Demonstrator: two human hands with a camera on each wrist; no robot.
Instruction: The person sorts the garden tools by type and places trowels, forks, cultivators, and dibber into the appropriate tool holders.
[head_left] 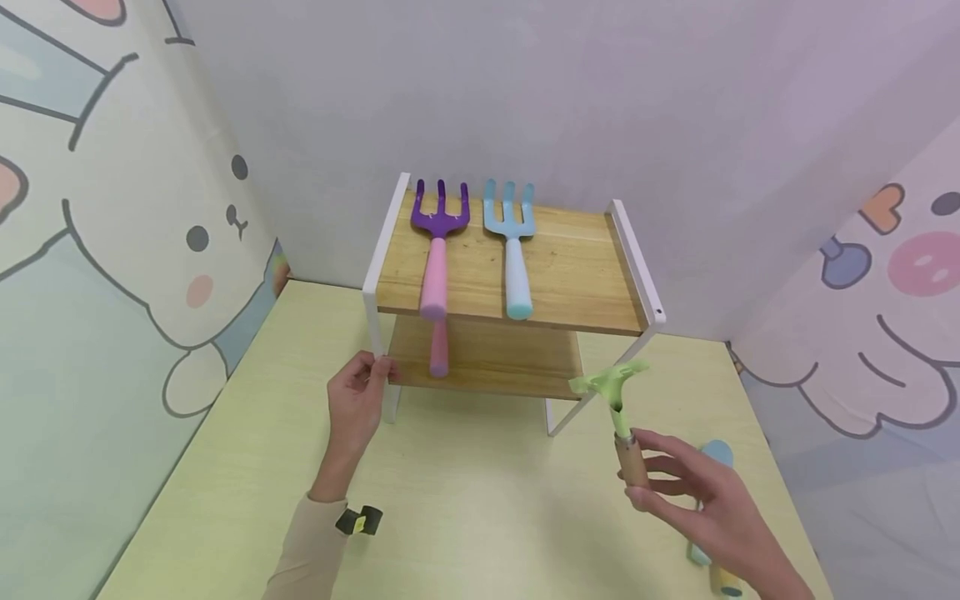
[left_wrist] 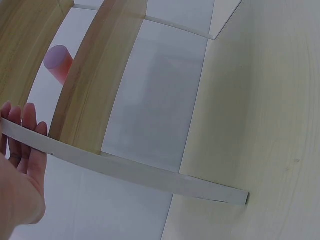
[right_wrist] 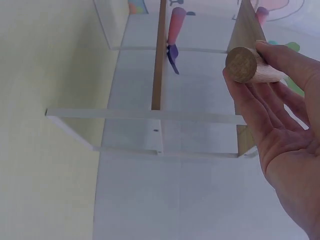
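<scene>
My left hand (head_left: 356, 396) pinches the white left leg (head_left: 373, 325) of a two-tier wooden shelf between thumb and fingers, near the lower board. In the left wrist view, those fingers curl behind the white leg (left_wrist: 125, 172). Off the shelf's right front, my right hand (head_left: 693, 492) grips a small garden tool (head_left: 632, 462) by its wooden handle, its flared green head pointing up and away. The right wrist view faces the butt of that handle (right_wrist: 241, 65); the green head is mostly hidden there. On the top board lie a purple fork with pink handle (head_left: 435, 275) and a light-blue fork (head_left: 517, 271).
A pink-handled tool (head_left: 439, 354) with a purple head rests on the lower board (head_left: 510, 362). Beneath my right arm, a blue tool (head_left: 717, 452) and a yellowish handle (head_left: 729, 582) lie on the table (head_left: 465, 517). Cartoon-printed walls enclose the table behind and at both sides.
</scene>
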